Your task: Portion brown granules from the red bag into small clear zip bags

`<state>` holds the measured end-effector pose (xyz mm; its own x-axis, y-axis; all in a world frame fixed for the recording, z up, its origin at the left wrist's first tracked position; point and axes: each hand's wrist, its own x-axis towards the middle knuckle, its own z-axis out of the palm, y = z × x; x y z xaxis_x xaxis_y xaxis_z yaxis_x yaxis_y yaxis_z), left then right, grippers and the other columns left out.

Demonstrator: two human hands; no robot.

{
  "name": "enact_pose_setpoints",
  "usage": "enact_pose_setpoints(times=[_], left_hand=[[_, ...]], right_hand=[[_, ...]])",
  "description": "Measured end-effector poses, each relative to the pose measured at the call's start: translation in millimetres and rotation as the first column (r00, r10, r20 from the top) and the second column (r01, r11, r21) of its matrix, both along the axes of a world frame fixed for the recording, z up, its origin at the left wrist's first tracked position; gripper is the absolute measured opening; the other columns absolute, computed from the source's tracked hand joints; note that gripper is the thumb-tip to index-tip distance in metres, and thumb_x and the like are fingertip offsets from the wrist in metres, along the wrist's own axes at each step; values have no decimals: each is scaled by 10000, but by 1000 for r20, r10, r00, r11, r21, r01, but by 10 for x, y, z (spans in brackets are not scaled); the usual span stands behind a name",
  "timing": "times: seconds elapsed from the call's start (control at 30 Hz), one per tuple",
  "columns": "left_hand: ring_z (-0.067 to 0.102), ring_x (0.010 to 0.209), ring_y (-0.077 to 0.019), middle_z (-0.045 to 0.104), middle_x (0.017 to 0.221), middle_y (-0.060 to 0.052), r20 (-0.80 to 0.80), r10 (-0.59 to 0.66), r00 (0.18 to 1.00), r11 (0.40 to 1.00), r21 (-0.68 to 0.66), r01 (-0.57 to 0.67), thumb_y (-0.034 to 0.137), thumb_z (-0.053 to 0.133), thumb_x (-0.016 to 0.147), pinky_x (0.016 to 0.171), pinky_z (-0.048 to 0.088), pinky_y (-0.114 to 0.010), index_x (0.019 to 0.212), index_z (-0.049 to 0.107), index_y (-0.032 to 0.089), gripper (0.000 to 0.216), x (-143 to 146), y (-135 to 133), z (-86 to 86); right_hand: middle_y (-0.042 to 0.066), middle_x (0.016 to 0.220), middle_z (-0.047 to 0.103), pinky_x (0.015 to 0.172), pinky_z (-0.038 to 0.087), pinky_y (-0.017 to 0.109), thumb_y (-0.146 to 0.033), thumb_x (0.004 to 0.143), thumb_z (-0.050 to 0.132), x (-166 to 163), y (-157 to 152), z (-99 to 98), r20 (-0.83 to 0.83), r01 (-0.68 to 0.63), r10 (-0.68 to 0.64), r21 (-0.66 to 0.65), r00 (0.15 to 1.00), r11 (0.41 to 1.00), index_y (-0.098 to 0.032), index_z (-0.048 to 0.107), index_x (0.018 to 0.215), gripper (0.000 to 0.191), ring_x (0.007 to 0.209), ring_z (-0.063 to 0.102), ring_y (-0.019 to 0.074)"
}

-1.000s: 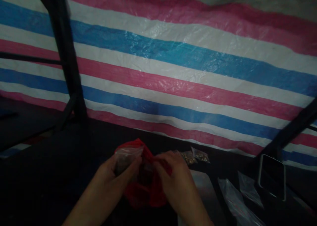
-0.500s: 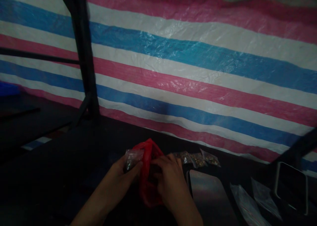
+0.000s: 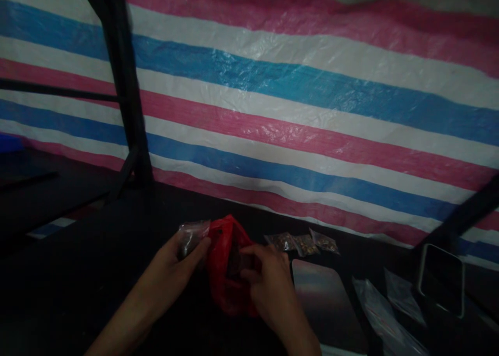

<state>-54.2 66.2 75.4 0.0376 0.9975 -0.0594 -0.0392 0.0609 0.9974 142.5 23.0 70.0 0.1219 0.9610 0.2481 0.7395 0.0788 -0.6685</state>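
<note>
My left hand [image 3: 177,265] pinches a small clear plastic bag [image 3: 191,235] between thumb and fingers, held up just left of a red plastic bag [image 3: 223,265]. My right hand [image 3: 268,288] grips the red bag at its right side, its fingers curled into the bag's opening. The red bag stands on the dark table [image 3: 97,273] between both hands. What the small clear bag contains is too dark to tell.
Three small filled clear bags [image 3: 302,241] lie in a row behind my right hand. A flat grey metal plate [image 3: 325,304] lies to the right, then empty clear bags [image 3: 382,314] and a phone [image 3: 440,278]. A striped tarp [image 3: 296,101] hangs behind, with black frame posts [image 3: 120,86].
My left hand moved left and slightly up with the small clear bag, away from the red bag. My right hand stays on the red bag.
</note>
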Motion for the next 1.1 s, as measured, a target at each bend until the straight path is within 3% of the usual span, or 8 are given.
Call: enact_pose_setpoints(times=[0.1,0.2,0.27,0.43,0.63,0.77,0.87,1.1], left_hand=[[789,997,-284,844,989,-34,-70,-92,993,994,57,97,588,845,766,852,634,-327,1109,767,243,493,-5,-41,31],[796,953,-266,848,1006,-25,-47,-243,969,970,12,243,527,846,794,908,631,-351,1083,787,246,407,67,-85,6],[801,907,-254,849,1005,-22,9,-266,964,964,-18,266,491,858,795,898,638,-363,1113,785,244,409,128,-102,-24],[820,886,-262,853,1019,-40,210,-225,952,952,-160,260,470,874,796,865,656,-391,1273,712,224,561,193,-123,-51],[822,948,-251,851,1083,-52,209,-128,970,961,-217,174,440,860,825,870,654,-351,1295,693,220,545,139,-112,-56],[824,954,-264,852,1086,-65,169,-111,979,961,-232,149,423,888,795,839,658,-336,1303,678,202,592,98,-91,-75],[825,962,-273,855,1089,-61,180,-89,980,960,-248,133,409,910,769,858,663,-353,1287,697,214,593,85,-101,-61],[819,994,-289,850,1128,-73,259,-142,955,941,-265,211,435,923,752,872,656,-364,1288,707,213,619,134,-141,-37]], right_hand=[[45,1114,812,987,390,453,43,740,600,101,-20,36,138,-7,7,-7,990,1000,-284,812,1058,503,1145,643,332],[54,1188,799,1012,355,461,54,713,583,95,-7,44,256,-46,52,-28,965,999,-255,798,1073,521,1204,613,331],[37,1182,800,1002,349,446,58,708,569,58,10,29,257,-87,95,-42,962,995,-266,792,1067,533,1184,618,307],[-9,1102,821,975,333,397,59,699,577,16,8,3,97,-116,115,1,989,993,-276,786,1016,507,1100,635,245],[-6,1114,807,981,318,391,42,740,593,-73,-22,-10,105,-200,203,-42,974,979,-288,779,1009,465,1113,617,238],[-4,1112,782,979,358,361,4,767,650,-49,-14,-69,-106,-92,84,-74,991,993,-333,809,1047,466,1128,601,250],[25,1114,761,957,390,363,-29,783,679,32,-8,-58,-150,-21,7,-96,989,995,-334,818,1080,448,1116,596,275],[69,1175,787,1039,321,466,23,714,644,-39,-5,49,220,-126,145,-99,965,987,-240,792,1036,441,1190,595,309]])
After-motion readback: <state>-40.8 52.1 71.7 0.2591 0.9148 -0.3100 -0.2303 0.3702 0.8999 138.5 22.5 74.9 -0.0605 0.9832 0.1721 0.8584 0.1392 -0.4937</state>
